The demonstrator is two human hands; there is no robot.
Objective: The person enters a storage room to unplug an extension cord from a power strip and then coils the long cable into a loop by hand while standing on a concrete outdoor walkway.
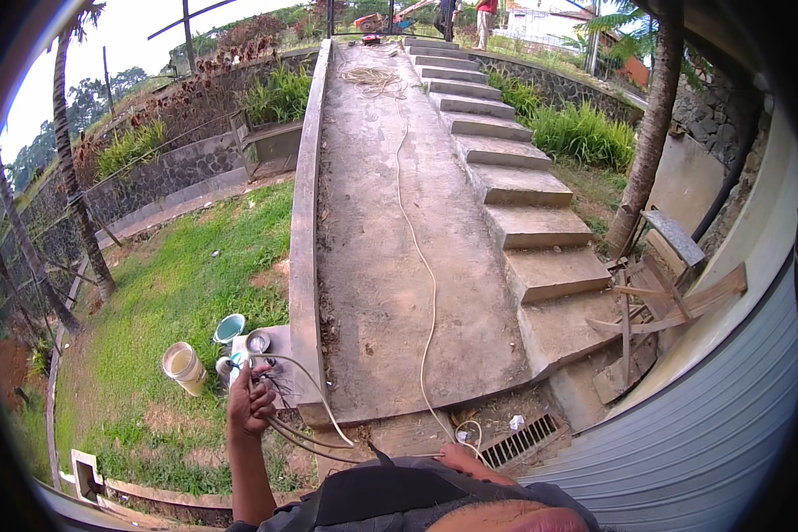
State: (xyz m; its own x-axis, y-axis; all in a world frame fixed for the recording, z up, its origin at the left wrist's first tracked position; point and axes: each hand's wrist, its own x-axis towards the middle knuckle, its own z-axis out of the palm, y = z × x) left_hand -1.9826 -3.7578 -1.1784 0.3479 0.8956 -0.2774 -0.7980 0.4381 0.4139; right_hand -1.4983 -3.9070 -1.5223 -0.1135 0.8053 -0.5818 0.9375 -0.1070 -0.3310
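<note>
My left hand (250,403) is raised at the lower left, its fingers closed around a cream cable (315,387). The cable bows out to the right of the hand and bends back towards my body. Thin dark strands (281,379) show just beside the fingers. Low in the middle, my right hand (461,457) is partly hidden by my body, and its fingers do not show clearly. A small loop of pale cable (481,434) curls next to it. From there a long run of cable (428,266) goes up the concrete ramp to a loose coil (374,81).
A white bucket (184,363), a teal bucket (230,327) and a round metal container (258,341) stand left of the ramp wall (305,248). Concrete steps (536,224) climb on the right, near broken wooden boards (665,301). A drain grate (520,442) lies low right. People (486,21) stand at the top.
</note>
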